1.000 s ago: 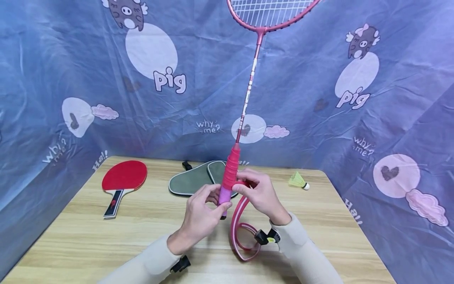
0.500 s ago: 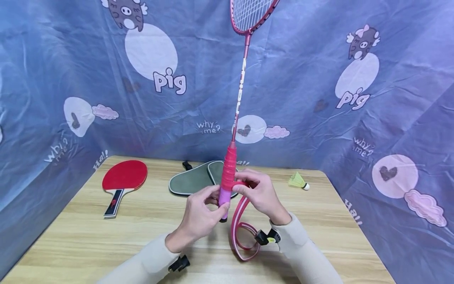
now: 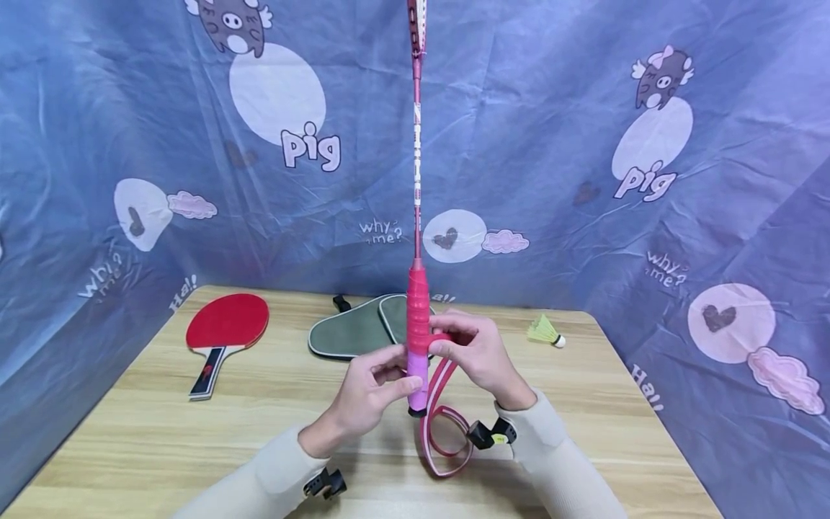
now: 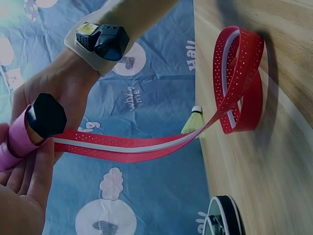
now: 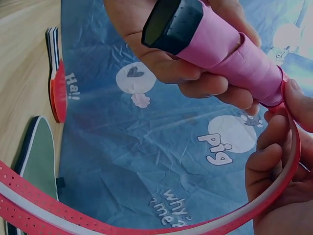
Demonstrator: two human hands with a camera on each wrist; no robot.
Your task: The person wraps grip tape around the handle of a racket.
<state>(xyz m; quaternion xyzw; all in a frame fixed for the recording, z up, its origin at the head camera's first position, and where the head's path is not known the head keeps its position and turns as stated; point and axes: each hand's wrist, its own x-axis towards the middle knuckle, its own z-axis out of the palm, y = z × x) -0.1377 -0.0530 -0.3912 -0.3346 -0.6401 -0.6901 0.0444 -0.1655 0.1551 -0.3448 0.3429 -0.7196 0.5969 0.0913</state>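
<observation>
A badminton racket [image 3: 418, 173] stands nearly upright in the head view, its head edge-on and cut off at the top. My left hand [image 3: 364, 395] holds the low, purple part of the handle [image 3: 418, 376] between fingers and thumb, just above the black butt cap [image 5: 173, 27]. Red grip tape [image 3: 418, 303] winds round the upper handle in overlapping turns. My right hand [image 3: 478, 355] pinches the tape where it leaves the handle. From there the loose perforated tape [image 4: 244, 73], with a white strip along its back, hangs down to a loop at the wooden table.
On the table [image 3: 259, 447], a red table tennis bat [image 3: 227, 321] lies at left. A green bat case [image 3: 353, 331] lies behind the hands, a yellow shuttlecock [image 3: 547, 331] at back right. A blue printed cloth [image 3: 551, 144] hangs behind and along the sides.
The racket has turned in my left hand: its head swung left from a rightward lean, going from face-on to edge-on. My right hand keeps pinching the tape in nearly the same place.
</observation>
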